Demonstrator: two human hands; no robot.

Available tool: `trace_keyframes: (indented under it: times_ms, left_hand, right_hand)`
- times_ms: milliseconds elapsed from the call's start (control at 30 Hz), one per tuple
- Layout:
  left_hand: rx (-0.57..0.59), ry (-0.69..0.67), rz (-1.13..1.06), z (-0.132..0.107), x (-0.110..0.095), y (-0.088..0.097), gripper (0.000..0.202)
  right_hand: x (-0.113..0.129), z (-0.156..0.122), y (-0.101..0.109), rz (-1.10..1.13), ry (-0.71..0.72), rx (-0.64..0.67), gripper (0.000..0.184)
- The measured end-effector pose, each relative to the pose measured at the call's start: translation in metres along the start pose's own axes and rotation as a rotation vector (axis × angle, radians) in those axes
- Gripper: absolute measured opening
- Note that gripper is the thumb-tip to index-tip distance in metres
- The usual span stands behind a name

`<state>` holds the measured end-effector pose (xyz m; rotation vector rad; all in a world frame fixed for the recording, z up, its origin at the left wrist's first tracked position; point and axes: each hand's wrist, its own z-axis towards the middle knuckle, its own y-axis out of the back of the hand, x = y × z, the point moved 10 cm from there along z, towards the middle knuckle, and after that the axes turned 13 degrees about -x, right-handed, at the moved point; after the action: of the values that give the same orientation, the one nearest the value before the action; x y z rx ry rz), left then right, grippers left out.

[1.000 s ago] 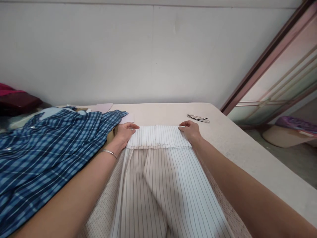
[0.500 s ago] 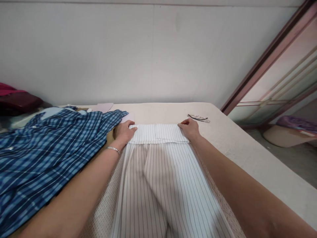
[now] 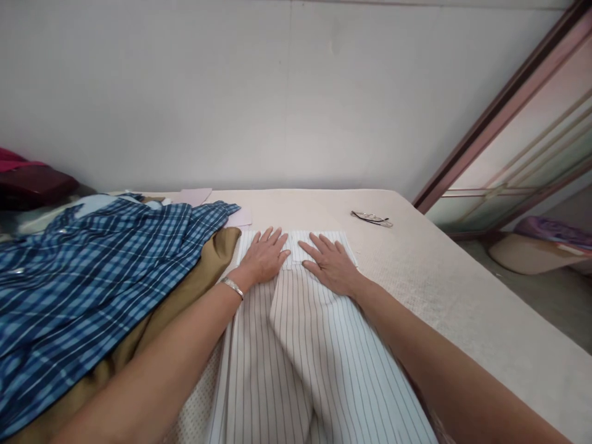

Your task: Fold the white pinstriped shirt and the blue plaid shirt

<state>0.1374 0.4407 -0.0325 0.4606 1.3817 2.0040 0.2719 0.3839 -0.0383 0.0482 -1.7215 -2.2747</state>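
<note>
A white striped garment (image 3: 296, 327) lies lengthwise in front of me, with a straight band (image 3: 295, 239) across its far end. On the left part of that band rests my left hand (image 3: 264, 254), palm down with fingers spread; a silver bracelet (image 3: 232, 287) circles its wrist. My right hand (image 3: 330, 264) lies flat on the right part of the band, its fingers apart too. The two hands sit close together, with a narrow strip of cloth showing between them. Neither one grips anything.
To the left a blue plaid shirt (image 3: 115, 265) lies over brown cloth (image 3: 203, 271). Eyeglasses (image 3: 370, 218) rest on the pale bed-like surface (image 3: 444, 283) at right. Pinkish papers (image 3: 197, 196) and a dark red case (image 3: 37, 188) are near the wall (image 3: 222, 92).
Both hands have let go of the band's outer corners and moved inward. They now lie flat on it, fingers spread. More of the brown cloth shows at left.
</note>
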Motion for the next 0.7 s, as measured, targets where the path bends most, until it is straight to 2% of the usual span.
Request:
trace_keyframes:
  times_ms: [100,233,300,333,400,467,533,600,633,700]
  left_hand:
    - [-0.002,-0.002,0.006,-0.002,0.002,-0.004,0.061]
    - [0.047,0.062,0.027,0.0,-0.001,0.006,0.06]
    - [0.099,0.13,0.04,-0.014,-0.008,0.017,0.06]
    - [0.132,0.158,0.037,-0.028,-0.014,0.025,0.06]
    - [0.209,0.187,0.001,-0.073,-0.028,0.042,0.061]
    - [0.265,0.186,-0.065,-0.135,-0.045,0.063,0.061]
    - [0.279,0.187,-0.083,-0.202,-0.06,0.088,0.058]
    - [0.279,0.19,-0.092,-0.257,-0.076,0.11,0.055]
    - [0.274,0.196,-0.104,-0.277,-0.085,0.119,0.054]
    - [0.262,0.217,-0.136,-0.299,-0.102,0.129,0.056]
  right_hand:
    - [-0.011,-0.007,-0.007,-0.02,-0.037,-0.016,0.062]
    - [-0.004,-0.001,0.002,-0.022,-0.089,0.005,0.059]
    - [0.005,-0.005,0.013,0.012,-0.15,0.079,0.06]
    - [0.011,-0.013,0.021,0.054,-0.183,0.134,0.061]
    - [0.026,-0.041,0.041,0.152,-0.221,0.23,0.064]
    - [0.044,-0.083,0.066,0.228,-0.221,0.291,0.068]
    - [0.064,-0.131,0.091,0.268,-0.209,0.309,0.071]
    - [0.086,-0.174,0.11,0.292,-0.204,0.301,0.07]
    - [0.097,-0.19,0.117,0.286,-0.203,0.276,0.067]
    - [0.119,-0.212,0.126,0.239,-0.213,0.199,0.063]
